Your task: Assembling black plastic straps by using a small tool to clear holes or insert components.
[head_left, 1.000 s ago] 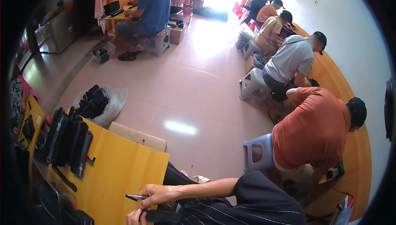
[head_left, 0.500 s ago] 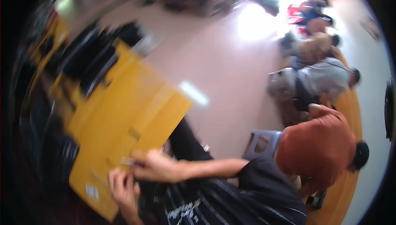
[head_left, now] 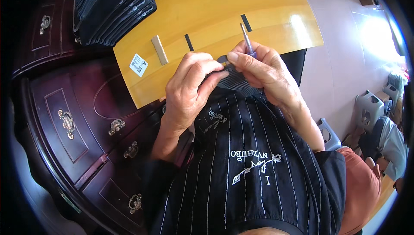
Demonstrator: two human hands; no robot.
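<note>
My left hand grips a small black ridged part against my chest, thumb and fingers curled over its left edge. My right hand is closed on a thin metal tool with a blue-purple grip, its shaft pointing up and away over the yellow wooden board. The tool's lower end meets the black part between both hands. My black pinstriped shirt fills the lower middle.
On the board lie a small wooden strip, two short black strips and a white label. A row of black parts is stacked at the upper left. A dark wooden cabinet with brass handles is at left. A seated person in orange and a grey stool are at right.
The view has swung from the room down onto my hands. Both hands have come together close to my chest, on the black part and the tool.
</note>
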